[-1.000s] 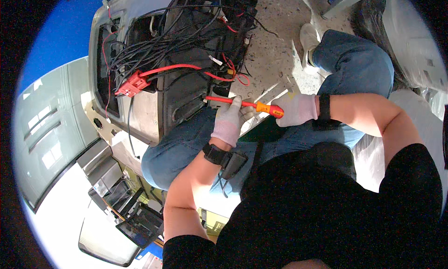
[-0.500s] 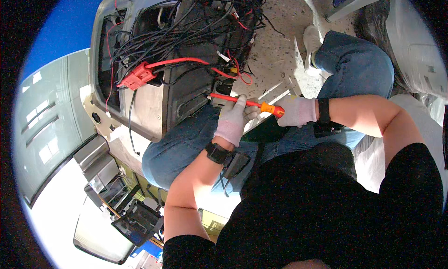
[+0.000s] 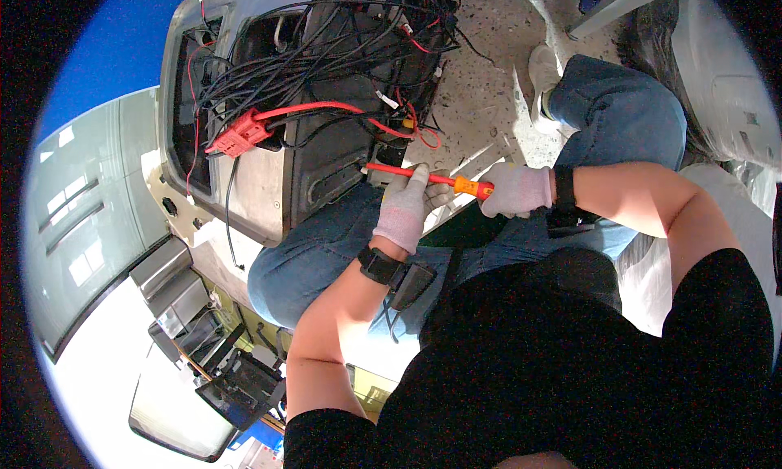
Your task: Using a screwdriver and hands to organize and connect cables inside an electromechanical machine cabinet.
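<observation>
A screwdriver [image 3: 440, 180] with a red shaft and an orange-and-red handle lies nearly level across my lap, its tip pointing left toward the metal housing. My gloved left hand [image 3: 403, 200] pinches the shaft near its middle, some fingers spread beneath it. At the handle's butt end, my gloved right hand [image 3: 519, 190] is closed round it. The tip is beside the dark lower panel [image 3: 338, 176] of the housing; whether it touches anything there I cannot tell. Both wrists wear black straps.
On the housing [image 3: 261, 184] lies a tangle of black cables [image 3: 309, 58], with a red connector [image 3: 240, 133] and red lead at its front. Plastic-wrapped material [image 3: 725, 78] stands at the right. A chair [image 3: 236, 387] is at lower left.
My right hand has closed farther over the handle's end, hiding more of it. The left hand and screwdriver have barely moved.
</observation>
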`<action>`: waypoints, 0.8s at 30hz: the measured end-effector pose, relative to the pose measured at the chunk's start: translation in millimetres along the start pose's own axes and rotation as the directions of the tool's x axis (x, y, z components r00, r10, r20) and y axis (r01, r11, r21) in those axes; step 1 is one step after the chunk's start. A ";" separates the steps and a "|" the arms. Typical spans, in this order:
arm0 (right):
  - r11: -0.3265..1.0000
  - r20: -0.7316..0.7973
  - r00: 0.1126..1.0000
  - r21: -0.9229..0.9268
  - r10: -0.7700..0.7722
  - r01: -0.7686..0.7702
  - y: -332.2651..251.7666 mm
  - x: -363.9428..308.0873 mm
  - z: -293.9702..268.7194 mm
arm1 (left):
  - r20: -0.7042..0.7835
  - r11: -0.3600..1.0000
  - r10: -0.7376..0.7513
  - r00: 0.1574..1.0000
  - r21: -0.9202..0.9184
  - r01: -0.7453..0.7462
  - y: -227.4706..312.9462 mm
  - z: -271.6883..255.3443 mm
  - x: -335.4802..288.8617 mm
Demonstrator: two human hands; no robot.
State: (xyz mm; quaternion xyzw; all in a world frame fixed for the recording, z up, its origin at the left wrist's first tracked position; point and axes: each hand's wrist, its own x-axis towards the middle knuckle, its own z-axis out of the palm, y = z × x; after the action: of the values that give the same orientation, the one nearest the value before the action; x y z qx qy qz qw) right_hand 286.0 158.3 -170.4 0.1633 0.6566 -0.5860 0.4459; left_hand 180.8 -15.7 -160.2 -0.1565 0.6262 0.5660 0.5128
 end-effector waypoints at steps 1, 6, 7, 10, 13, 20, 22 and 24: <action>1.000 0.002 1.000 0.015 -0.013 0.013 -0.5 -0.6 -0.4 | 0.011 1.000 0.003 1.000 -0.004 -0.003 0.1 0.2 -0.2; 1.000 0.019 1.000 0.027 -0.001 0.000 -0.9 -2.1 -0.7 | 0.010 0.999 0.005 1.000 0.032 -0.006 1.1 -0.7 1.4; 0.999 0.025 1.000 0.041 -0.015 0.014 -0.8 -2.1 -0.5 | 0.022 1.000 0.011 1.000 0.026 -0.012 1.3 -0.8 1.8; 0.999 -0.004 0.999 -0.001 -0.053 0.053 -0.5 -1.6 0.5 | 0.026 0.997 -0.041 0.999 0.060 0.040 1.7 -1.2 2.2; 0.999 -0.006 0.999 -0.011 -0.051 0.051 -0.3 -0.9 1.0 | 0.043 0.999 -0.027 0.999 0.040 0.025 -0.6 -1.2 2.1; 1.000 0.005 1.000 -0.004 -0.023 0.023 -0.8 -0.4 1.0 | 0.027 0.995 -0.078 0.997 0.070 0.076 -5.5 -2.9 6.0; 1.000 0.008 1.000 -0.012 -0.028 0.028 -1.2 -0.6 1.0 | 0.030 0.993 -0.086 0.996 0.079 0.084 -5.4 -2.8 6.2; 1.000 -0.010 1.000 -0.022 -0.005 0.005 -1.6 -1.1 0.9 | 0.019 0.993 -0.084 0.996 0.083 0.082 -4.9 -2.5 5.4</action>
State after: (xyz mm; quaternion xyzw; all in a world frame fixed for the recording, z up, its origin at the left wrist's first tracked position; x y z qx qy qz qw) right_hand 285.8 157.4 -168.5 0.1596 0.6657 -0.5790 0.4429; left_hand 181.1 -17.3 -167.6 -0.1550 0.6359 0.5197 0.5490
